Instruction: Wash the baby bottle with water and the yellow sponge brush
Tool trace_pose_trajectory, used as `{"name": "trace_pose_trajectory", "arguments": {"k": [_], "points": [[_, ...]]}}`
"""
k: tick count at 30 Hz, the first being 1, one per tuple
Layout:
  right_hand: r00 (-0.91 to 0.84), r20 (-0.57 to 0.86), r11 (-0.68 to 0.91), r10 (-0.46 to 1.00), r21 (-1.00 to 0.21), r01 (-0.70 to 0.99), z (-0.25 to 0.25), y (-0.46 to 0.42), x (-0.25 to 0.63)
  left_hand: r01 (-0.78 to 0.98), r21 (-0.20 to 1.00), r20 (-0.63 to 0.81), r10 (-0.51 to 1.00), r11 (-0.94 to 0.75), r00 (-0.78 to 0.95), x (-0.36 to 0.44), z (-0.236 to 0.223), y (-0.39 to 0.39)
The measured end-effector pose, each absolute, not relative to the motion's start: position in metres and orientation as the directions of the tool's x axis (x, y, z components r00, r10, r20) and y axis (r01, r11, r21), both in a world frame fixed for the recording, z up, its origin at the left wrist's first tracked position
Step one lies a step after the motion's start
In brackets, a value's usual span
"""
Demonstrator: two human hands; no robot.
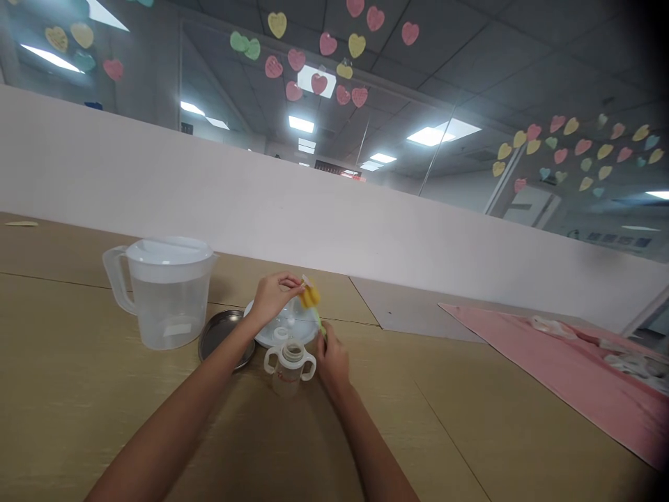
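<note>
- Across the top of the frame, a glass partition [324, 63] covered in paper hearts, pink, yellow and green, with ceiling lights glaring overhead
- Right below, a long white panel [261, 195] running the full width of the view
- Filling the lower half, a tan desk [418, 418], with a pink mat [564, 376] at lower right, some pale items on it too blurred to tell
- Left of center, a clear plastic pitcher [167, 293] with a white lid, a steel plate [222, 338] just beside it
- Center stage, a white round dish [297, 324] partly under the action, a small white part sitting on it
- Right in front, upright on the desk, a two-handled sippy bottle [288, 373], no lid on, between the hands
- Up at the dish's far edge, the left hand [272, 296], fingertips pinched on the yellow sponge tip of a bottle brush [310, 296]
- And the right hand [332, 362], fingers closed around the brush's green handle, just beside the bottle
</note>
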State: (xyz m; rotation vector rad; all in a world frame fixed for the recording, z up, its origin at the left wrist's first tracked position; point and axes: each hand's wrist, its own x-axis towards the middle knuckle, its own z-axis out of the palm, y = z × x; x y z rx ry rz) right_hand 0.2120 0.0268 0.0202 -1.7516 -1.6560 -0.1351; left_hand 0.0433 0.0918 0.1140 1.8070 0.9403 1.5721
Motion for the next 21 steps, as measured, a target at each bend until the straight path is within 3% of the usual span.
{"name": "trace_pose_trajectory", "arguments": {"k": [5, 10, 18, 21], "points": [[-0.083, 0.556, 0.245, 0.827, -0.224, 0.943, 0.017, 0.025, 0.21, 0.206, 0.759, 0.638, 0.769, -0.618, -0.043, 0.043, 0.122, 0.087], [-0.204, 0.535, 0.328, 0.82, -0.148, 0.933, 0.018, 0.023, 0.212, 0.273, 0.722, 0.673, 0.737, -0.636, -0.064, 0.035, 0.127, 0.089], [0.036, 0.693, 0.24, 0.72, -0.297, 0.924, 0.019, 0.024, 0.212, 0.296, 0.744, 0.6, 0.794, -0.598, 0.095, 0.015, 0.135, 0.088], [0.118, 0.704, 0.189, 0.7, -0.343, 0.92, 0.021, 0.024, 0.213, 0.465, 0.69, 0.567, 0.813, -0.555, 0.13, -0.003, 0.14, 0.087]]}}
